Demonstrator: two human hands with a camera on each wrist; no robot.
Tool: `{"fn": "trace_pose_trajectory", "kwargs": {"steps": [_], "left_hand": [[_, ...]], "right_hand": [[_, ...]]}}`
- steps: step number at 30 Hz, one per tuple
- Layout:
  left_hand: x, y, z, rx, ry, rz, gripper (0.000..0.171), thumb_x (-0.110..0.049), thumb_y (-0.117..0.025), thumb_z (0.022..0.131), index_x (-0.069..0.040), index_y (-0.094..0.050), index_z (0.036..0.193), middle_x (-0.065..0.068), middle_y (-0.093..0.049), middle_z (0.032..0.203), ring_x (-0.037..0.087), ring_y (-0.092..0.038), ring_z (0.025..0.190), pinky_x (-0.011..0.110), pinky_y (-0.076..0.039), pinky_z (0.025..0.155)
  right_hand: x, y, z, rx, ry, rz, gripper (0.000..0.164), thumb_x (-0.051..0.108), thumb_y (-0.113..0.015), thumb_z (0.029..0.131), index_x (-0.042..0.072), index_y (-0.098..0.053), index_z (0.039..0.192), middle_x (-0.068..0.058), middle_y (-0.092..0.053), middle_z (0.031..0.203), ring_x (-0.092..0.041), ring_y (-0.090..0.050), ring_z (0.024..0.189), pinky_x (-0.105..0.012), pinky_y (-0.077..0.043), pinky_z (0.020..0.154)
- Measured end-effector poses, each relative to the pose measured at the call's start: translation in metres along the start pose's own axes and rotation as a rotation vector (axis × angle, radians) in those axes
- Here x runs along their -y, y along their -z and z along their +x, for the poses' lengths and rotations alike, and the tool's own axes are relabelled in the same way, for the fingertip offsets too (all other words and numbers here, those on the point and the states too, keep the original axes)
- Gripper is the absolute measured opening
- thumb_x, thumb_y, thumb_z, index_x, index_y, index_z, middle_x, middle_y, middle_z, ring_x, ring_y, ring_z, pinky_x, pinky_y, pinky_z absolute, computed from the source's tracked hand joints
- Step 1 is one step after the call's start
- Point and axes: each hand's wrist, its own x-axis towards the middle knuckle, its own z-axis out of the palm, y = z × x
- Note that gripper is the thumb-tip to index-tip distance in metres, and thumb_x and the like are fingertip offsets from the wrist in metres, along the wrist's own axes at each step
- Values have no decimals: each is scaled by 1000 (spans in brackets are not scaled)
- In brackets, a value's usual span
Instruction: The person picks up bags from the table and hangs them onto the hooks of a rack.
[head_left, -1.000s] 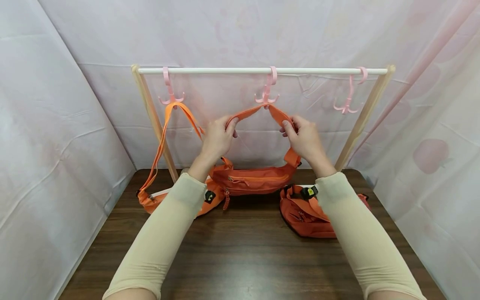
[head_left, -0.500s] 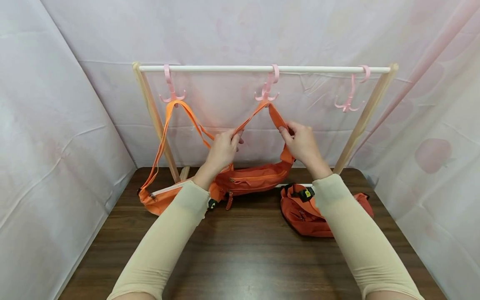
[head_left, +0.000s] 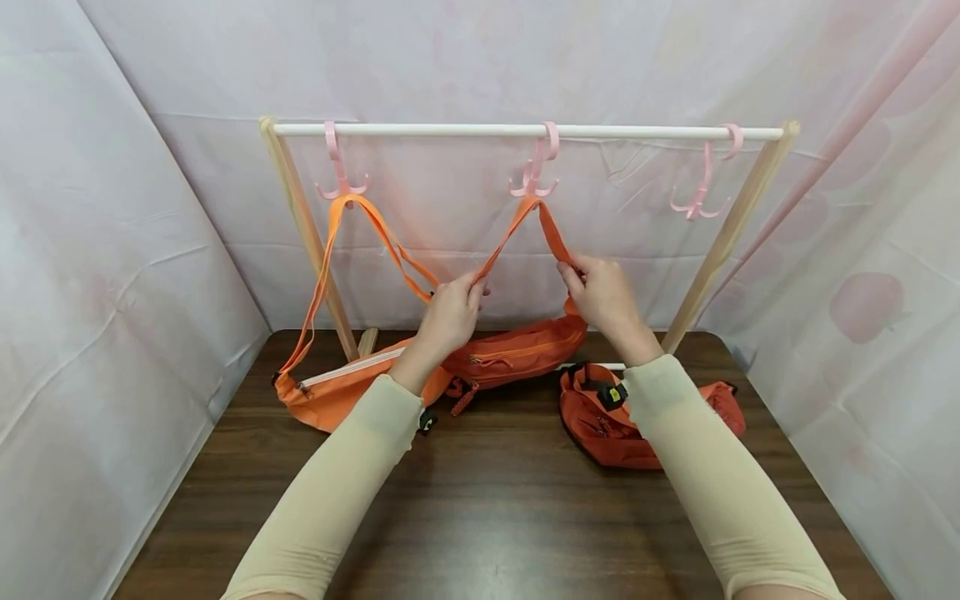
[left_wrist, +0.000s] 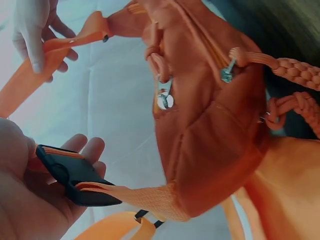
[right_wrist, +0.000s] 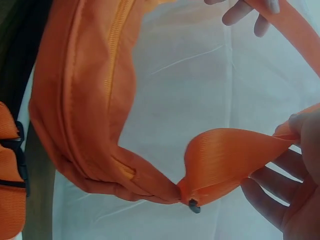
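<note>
Nearest, the L sleeve [head_left: 330, 492] and R sleeve [head_left: 720, 467] are slanting inward over the surface [head_left: 480, 525], both lower than the mid hook [head_left: 534, 171]. Below and R of that hook, a rust bag [head_left: 607, 446] is lying on the surface, partly hidden by the R sleeve, prob. parked there to be out of the way. Below and L of it, a light-orange bag [head_left: 333, 400] is resting w/ its light-orange strap [head_left: 334, 221] looping over the L hook [head_left: 341, 171].

Under the mid hook, the dark-orange bag [head_left: 517, 354] is tilting, L end lower; can't tell if its base is touching the surface. Its dark-orange strap [head_left: 552, 236] is peaking at the mid hook, seemingly over a prong, sides being held apart, prob. to keep the webbing seated.

The L grip [head_left: 452, 315] is clasping the strap's L side, a buckle [left_wrist: 75, 172] lying against the palm; the R grip [head_left: 606, 296] is pinching the R side, thumb vs. fingers. Pose: both are sitting below the hook, one each side, thumbs facing inward. Farther back, the white rod [head_left: 435, 130] is carrying the mid hook.
</note>
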Motion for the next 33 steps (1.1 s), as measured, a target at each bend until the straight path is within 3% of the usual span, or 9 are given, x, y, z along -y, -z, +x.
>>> {"fn": "trace_pose_trajectory", "kwargs": {"steps": [3, 6, 11, 16, 20, 25, 33], "left_hand": [[2, -1, -4, 1, -3, 19, 32, -32, -38, 105, -19, -63, 120, -4, -62, 82, 14, -50, 52, 32, -39, 43], [5, -2, -7, -4, -6, 26, 33, -30, -40, 105, -16, -58, 129, 2, -59, 77, 20, -44, 47, 34, -37, 43], [12, -4, -13, -16, 4, 34, 41, -38, -40, 103, -16, -50, 137, 1, -50, 76, 18, -46, 56, 34, -39, 51], [16, -4, -19, -7, 22, 4, 65, -60, -38, 95, -28, -29, 151, -5, -51, 87, 16, -48, 57, 34, -41, 52], [16, -5, -24, -5, 28, -33, 69, -62, -44, 92, -32, -26, 151, -6, -55, 102, 14, -50, 61, 33, -43, 54], [16, -6, -30, -24, 24, -32, 73, -57, -57, 89, -31, -27, 151, -3, -56, 121, 11, -55, 89, 36, -48, 72], [17, -6, -42, -51, 22, -35, 81, -57, -62, 85, -25, -27, 151, -2, -50, 131, 15, -52, 109, 38, -48, 87]], "right_hand": [[-2, -1, -4, 20, 10, -31, 27, 38, -51, 99, 17, -67, 99, 0, -53, 65, -18, -48, 55, -35, -39, 51], [-5, -3, -10, 41, 17, -46, 27, 33, -55, 98, 14, -65, 113, -2, -57, 80, -22, -54, 68, -40, -45, 61], [-9, -3, -18, 66, 1, -65, 56, 35, -62, 94, 12, -47, 142, -11, -60, 116, -30, -58, 101, -49, -47, 88], [-12, -3, -26, 73, -27, -55, 72, 44, -63, 91, 12, -35, 149, -13, -45, 143, -33, -47, 126, -50, -38, 102], [-16, -3, -31, 72, -34, -45, 76, 45, -61, 91, 12, -29, 151, -11, -38, 149, -32, -42, 131, -49, -35, 105], [-21, 1, -39, 75, -56, -25, 78, 43, -61, 92, 16, -21, 154, -9, -33, 152, -32, -38, 133, -50, -33, 105], [-24, 13, -57, 68, -78, 0, 75, 42, -61, 92, 22, -23, 153, -7, -38, 147, -30, -46, 125, -53, -41, 95]]}}
